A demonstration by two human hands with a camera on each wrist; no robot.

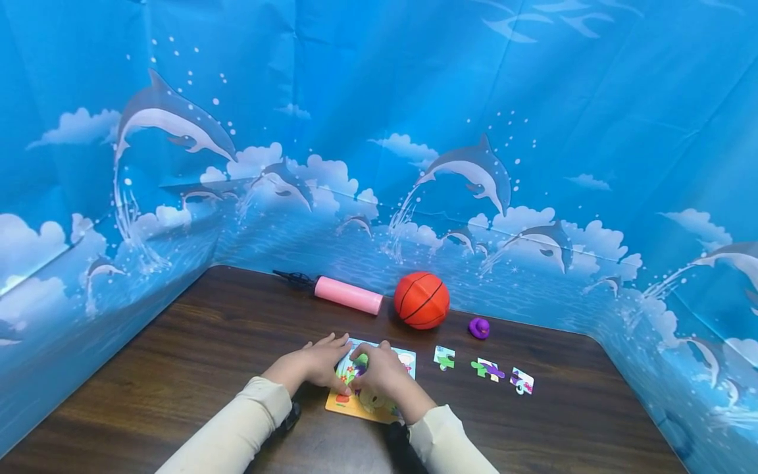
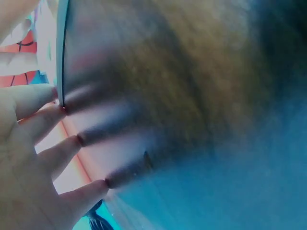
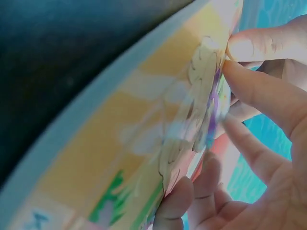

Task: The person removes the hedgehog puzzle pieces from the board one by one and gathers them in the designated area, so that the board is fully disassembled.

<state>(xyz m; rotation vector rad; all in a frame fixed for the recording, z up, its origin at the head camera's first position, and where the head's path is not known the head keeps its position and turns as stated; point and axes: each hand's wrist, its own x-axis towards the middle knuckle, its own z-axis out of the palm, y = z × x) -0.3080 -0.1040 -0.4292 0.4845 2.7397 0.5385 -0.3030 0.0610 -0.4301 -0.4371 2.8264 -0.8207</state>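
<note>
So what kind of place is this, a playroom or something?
Probably a staged tabletop play setup rather than a real room: a dark wood table is walled on three sides by a dolphin-print blue backdrop, with toys laid out, a jigsaw puzzle board, a small basketball and a pink pump.

table (image 1: pixel 177 368): dark wood grain, slight sheen | puzzle board (image 1: pixel 361 405): glossy printed card | basketball (image 1: pixel 422 300): matt rubber

My left hand (image 1: pixel 316 365) lies flat, fingers (image 2: pixel 45 120) straight and spread, pressing down. Just beside it, touching, my right hand (image 1: pixel 379 372) curls, thumb and fingers (image 3: pixel 259 91) pinching. Both forearms angle inward.
</note>
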